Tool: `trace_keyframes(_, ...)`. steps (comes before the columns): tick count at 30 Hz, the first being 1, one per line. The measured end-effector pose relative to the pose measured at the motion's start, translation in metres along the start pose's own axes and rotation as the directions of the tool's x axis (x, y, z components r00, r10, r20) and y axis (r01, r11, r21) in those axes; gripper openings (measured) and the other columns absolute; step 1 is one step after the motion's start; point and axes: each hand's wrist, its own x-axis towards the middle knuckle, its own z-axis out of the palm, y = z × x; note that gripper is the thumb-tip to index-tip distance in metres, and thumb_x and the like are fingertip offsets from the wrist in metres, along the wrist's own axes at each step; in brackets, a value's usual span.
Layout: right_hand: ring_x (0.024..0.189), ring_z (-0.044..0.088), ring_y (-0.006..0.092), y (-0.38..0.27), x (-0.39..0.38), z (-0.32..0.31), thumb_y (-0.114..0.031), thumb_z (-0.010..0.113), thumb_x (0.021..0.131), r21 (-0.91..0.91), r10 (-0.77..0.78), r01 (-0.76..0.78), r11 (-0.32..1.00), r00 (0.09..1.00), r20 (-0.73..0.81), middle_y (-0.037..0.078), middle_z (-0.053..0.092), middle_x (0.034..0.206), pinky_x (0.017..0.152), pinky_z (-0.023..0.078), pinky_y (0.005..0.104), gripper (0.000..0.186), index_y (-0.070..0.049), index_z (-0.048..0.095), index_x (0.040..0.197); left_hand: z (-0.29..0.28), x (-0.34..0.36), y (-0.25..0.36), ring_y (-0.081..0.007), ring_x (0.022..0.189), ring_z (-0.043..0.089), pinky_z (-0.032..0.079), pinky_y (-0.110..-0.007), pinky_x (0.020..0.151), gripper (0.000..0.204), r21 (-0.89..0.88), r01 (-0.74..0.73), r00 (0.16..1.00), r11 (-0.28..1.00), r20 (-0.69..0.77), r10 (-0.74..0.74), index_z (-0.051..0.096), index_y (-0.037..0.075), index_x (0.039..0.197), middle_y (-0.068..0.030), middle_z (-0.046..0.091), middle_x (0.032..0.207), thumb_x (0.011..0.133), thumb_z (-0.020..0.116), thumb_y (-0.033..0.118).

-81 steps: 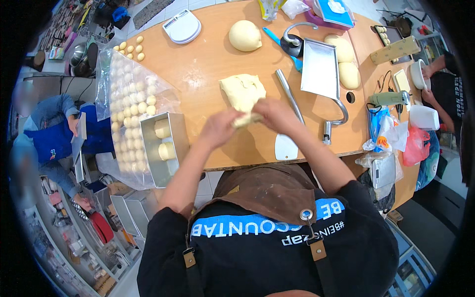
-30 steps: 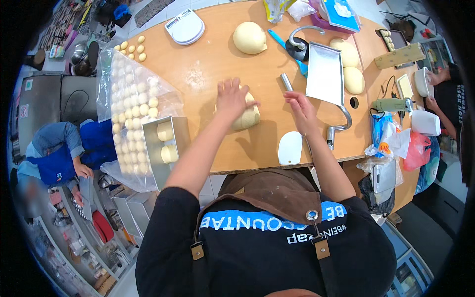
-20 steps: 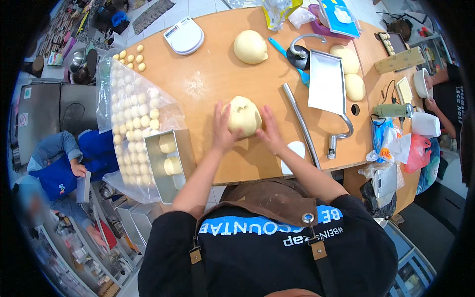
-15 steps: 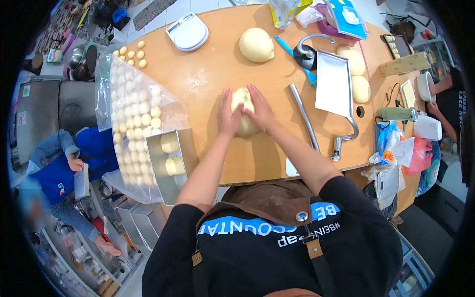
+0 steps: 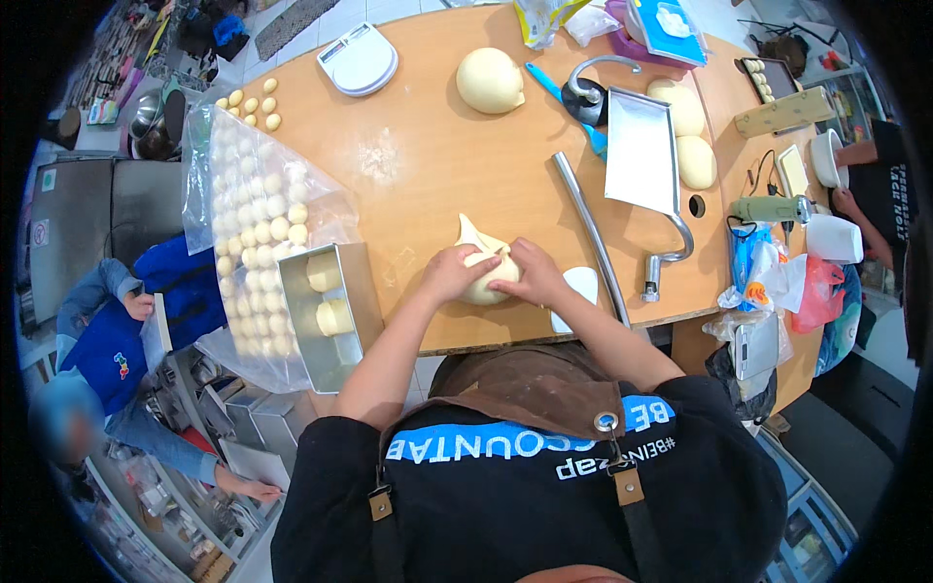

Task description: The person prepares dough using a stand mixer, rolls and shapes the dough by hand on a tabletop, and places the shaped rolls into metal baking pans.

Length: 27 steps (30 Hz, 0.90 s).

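Observation:
A pale yellow piece of dough (image 5: 483,289) rests on the wooden table (image 5: 408,209) near its front edge, a pointed flap stretched up at its far side. My left hand (image 5: 452,273) grips it from the left. From the right, my right hand (image 5: 534,275) holds it, thumb and fingers pressed into the folded top. Just right of that hand lies a white dough scraper (image 5: 580,292), partly behind my forearm. Farther off sits a large smooth dough ball (image 5: 489,80). A metal loaf pan (image 5: 362,301) with two dough rolls (image 5: 334,317) stands left of my left forearm.
Small dough balls (image 5: 262,233) lie under clear plastic at left, below a white scale (image 5: 359,60). On the right are a metal tube (image 5: 588,233), a metal plate with a cranked arm (image 5: 639,146) and two dough balls (image 5: 696,162). Other people stand at both sides.
My hands have drawn the dough toward me. They were flat along its sides; now their fingers grip it, and a flap sticks up at its far end. The person at left has moved an arm.

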Motion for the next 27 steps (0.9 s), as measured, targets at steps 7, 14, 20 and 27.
trace_keyframes(7, 0.134, 0.024, 0.0395, -0.032, 0.052, -0.057, -0.062, 0.061, 0.074, -0.51, -0.006, -0.274, 0.815, 0.876, -0.482, 0.018, 0.024, 0.147, 0.107, 0.024, 0.0531, 0.079, -0.013, 0.046, 0.134, -0.051, 0.043, 0.062, -0.0358, 0.137, 0.021, 0.021, -0.046, 0.11, 0.075, 0.834, -0.152, 0.953, 0.53, -0.019, 0.304, 0.059, 0.019, 0.122, -0.0147, 0.024, 0.149, 0.073, 0.049, 0.075)
trace_keyframes(14, 0.135, 0.025, 0.0368, -0.026, 0.073, -0.071, -0.061, 0.054, 0.081, -0.261, -0.131, 0.06, 0.963, 0.956, -0.264, 0.017, 0.027, 0.147, 0.11, 0.024, 0.0456, 0.078, -0.015, 0.034, 0.141, -0.008, 0.027, -0.032, -0.0281, 0.142, 0.004, 0.009, -0.041, 0.114, 0.106, -0.298, -0.574, 0.684, 0.762, -0.686, 0.247, -0.001, 0.0, 0.145, -0.0181, 0.005, 0.152, 0.081, 0.057, 0.061)
trace_keyframes(20, 0.115, 0.053, 0.0336, -0.065, 0.097, -0.037, -0.06, 0.062, 0.073, -0.228, 0.242, -0.229, 0.946, 0.97, 0.033, 0.019, 0.049, 0.131, 0.095, 0.043, 0.0399, 0.085, -0.014, 0.037, 0.139, 0.052, 0.034, -0.002, -0.0285, 0.129, 0.036, 0.027, -0.038, 0.108, 0.086, -0.729, -0.392, 0.758, 0.561, -0.602, -0.253, 0.01, 0.001, 0.145, -0.0181, 0.034, 0.14, 0.09, 0.05, 0.054)
trace_keyframes(27, 0.106, 0.059, 0.0325, -0.068, 0.075, -0.056, -0.052, 0.071, 0.065, 0.202, 0.158, -0.107, 0.973, 0.955, -0.251, 0.018, 0.061, 0.112, 0.09, 0.045, 0.0402, 0.078, -0.007, 0.051, 0.125, -0.02, 0.043, 0.042, -0.0216, 0.105, 0.056, 0.046, -0.035, 0.09, 0.064, -0.922, -0.206, 0.97, 0.327, -0.236, -0.055, 0.046, 0.002, 0.127, -0.0115, 0.057, 0.115, 0.086, 0.061, 0.049)
